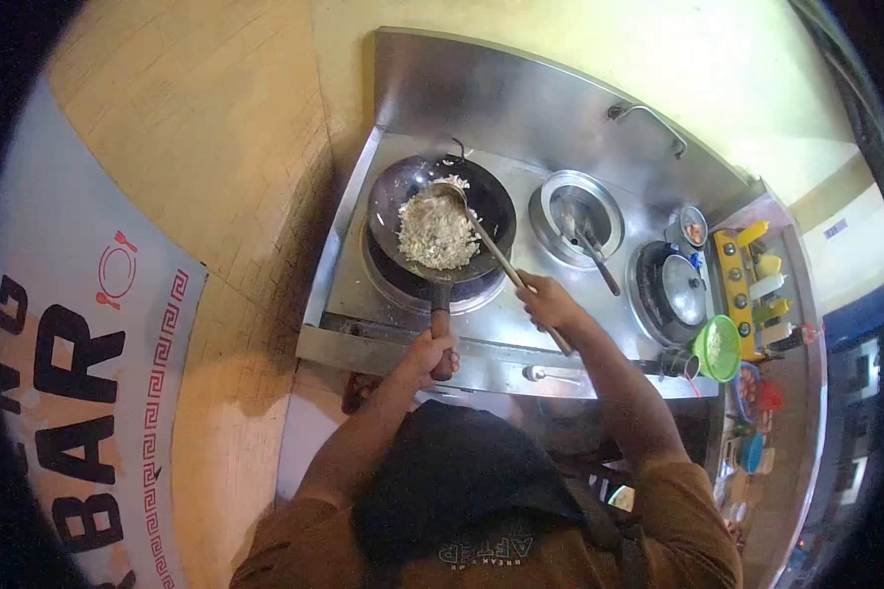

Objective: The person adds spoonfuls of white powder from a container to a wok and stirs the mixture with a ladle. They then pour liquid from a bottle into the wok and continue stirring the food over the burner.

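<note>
A dark wok (pixel 388 196) stands tilted over the left burner, with fried rice (pixel 437 231) heaped in its middle. My left hand (pixel 428 355) is wrapped round the wok's wooden handle (pixel 441 324), on the side near my body. My right hand (pixel 548 302) grips the long handle of a metal ladle (pixel 496 250). The ladle's bowl rests in the rice near the upper part of the wok, partly covered by grains.
On the steel stove (pixel 521 339), a round metal pot (pixel 614 211) holds utensils. Farther right are a lidded pan (pixel 683 290), a small metal bowl (pixel 692 226), a green basket (pixel 719 348) and a yellow rack (pixel 737 285) with bottles. A banner (pixel 79 393) hangs at left.
</note>
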Action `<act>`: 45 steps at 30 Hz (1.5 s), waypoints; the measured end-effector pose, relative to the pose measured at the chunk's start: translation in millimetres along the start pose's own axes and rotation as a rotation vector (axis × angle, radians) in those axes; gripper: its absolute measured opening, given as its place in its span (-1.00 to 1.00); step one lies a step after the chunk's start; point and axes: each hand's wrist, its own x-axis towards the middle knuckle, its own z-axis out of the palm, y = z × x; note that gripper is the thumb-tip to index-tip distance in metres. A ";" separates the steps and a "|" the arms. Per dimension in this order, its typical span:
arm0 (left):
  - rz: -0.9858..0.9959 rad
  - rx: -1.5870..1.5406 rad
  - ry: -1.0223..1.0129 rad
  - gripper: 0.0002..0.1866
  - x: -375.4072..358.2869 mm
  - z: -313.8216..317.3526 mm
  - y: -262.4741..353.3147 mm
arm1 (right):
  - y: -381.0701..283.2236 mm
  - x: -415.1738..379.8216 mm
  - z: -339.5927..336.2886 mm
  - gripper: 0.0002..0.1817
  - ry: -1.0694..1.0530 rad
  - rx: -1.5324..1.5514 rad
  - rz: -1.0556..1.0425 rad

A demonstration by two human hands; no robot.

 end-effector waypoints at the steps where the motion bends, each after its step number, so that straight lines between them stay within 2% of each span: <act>1: -0.003 0.007 -0.006 -0.85 2.8 -2.9 1.1 | -8.8 -14.9 0.4 -0.50 0.005 0.004 0.033; 3: -0.025 -0.011 -0.017 -0.86 0.0 -7.3 -18.1 | -2.8 -22.9 9.7 -0.48 0.003 0.004 0.081; 5: 0.004 -0.014 -0.053 -0.86 12.1 -9.0 -11.9 | -6.6 6.2 16.0 -0.47 0.029 0.001 0.035; 6: 0.019 0.006 -0.034 -0.86 12.5 -7.0 -7.6 | -9.3 1.8 6.9 -0.47 -0.064 0.172 0.045; 9: 0.023 0.033 0.023 -0.86 6.9 -3.0 -2.7 | -11.6 -41.6 -26.6 -0.46 -0.170 0.277 0.113; 10: 0.016 0.017 0.040 -0.86 10.0 -1.8 -2.8 | -18.0 -50.1 -23.9 -0.44 -0.132 0.035 0.219; 12: 0.003 0.027 0.043 -0.85 4.3 -0.6 -7.4 | 20.3 -29.7 -4.5 -0.44 0.039 -0.459 -0.058; 13: 0.018 0.041 0.031 -0.84 2.7 0.7 -5.6 | 6.3 -25.2 3.6 -0.44 0.134 -0.710 -0.215; 14: 0.033 0.053 0.022 -0.83 1.9 0.6 -3.2 | -8.1 -25.6 5.3 -0.45 0.098 -0.652 -0.082; 19: -0.016 -0.081 0.045 -0.82 6.5 -8.4 -7.9 | -25.9 18.4 29.0 -0.44 0.274 -0.646 -0.090; 22: -0.015 -0.088 -0.011 -0.84 5.3 -8.2 -2.8 | -22.6 50.3 45.9 -0.40 0.152 -0.510 -0.167; 23: -0.010 -0.089 -0.042 -0.85 2.4 -10.0 -1.3 | -12.0 43.7 44.9 -0.40 0.100 -0.640 -0.177; 26: -0.133 0.034 -0.013 -0.88 -1.8 -15.7 13.6 | -30.3 -52.9 37.5 -0.40 -0.039 -0.976 -0.145; 28: -0.099 -0.066 -0.015 -0.88 -29.8 17.1 10.0 | -33.8 -89.2 27.5 -0.41 -0.054 -1.101 -0.081; 30: -0.071 -0.112 -0.023 -0.89 -58.8 65.2 22.4 | -31.1 -83.8 2.4 -0.36 0.053 -1.220 -0.111; 32: -0.110 -0.102 -0.031 -0.91 -60.6 71.9 18.4 | -31.6 -80.0 -28.0 -0.34 0.127 -1.338 -0.185; 33: -0.129 -0.095 -0.033 -0.91 -60.3 72.9 18.1 | -39.0 -82.6 -42.3 -0.33 0.157 -1.389 -0.244; 35: -0.106 -0.089 -0.026 -0.91 -37.0 51.1 19.4 | -74.0 -101.9 -60.6 -0.46 0.200 -1.403 -0.170; 36: -0.082 -0.090 -0.023 -0.90 -26.8 45.3 22.8 | -81.9 -109.7 -71.6 -0.47 0.225 -1.391 -0.239; 39: -0.092 -0.217 -0.034 -0.90 -30.9 45.9 23.0 | -66.1 -107.3 -90.0 -0.36 0.224 -1.541 -0.326; 40: -0.068 -0.197 -0.043 -0.90 -29.6 43.1 22.5 | -64.8 -94.1 -81.5 -0.38 0.084 -1.469 -0.138; 43: -0.071 -0.212 -0.061 -0.90 -20.6 31.8 13.4 | -13.8 -33.6 -56.1 -0.44 0.062 -1.023 0.039; 45: -0.046 -0.157 -0.144 -0.90 -7.3 10.4 6.1 | 34.3 -7.0 -48.4 -0.46 0.221 -0.788 -0.264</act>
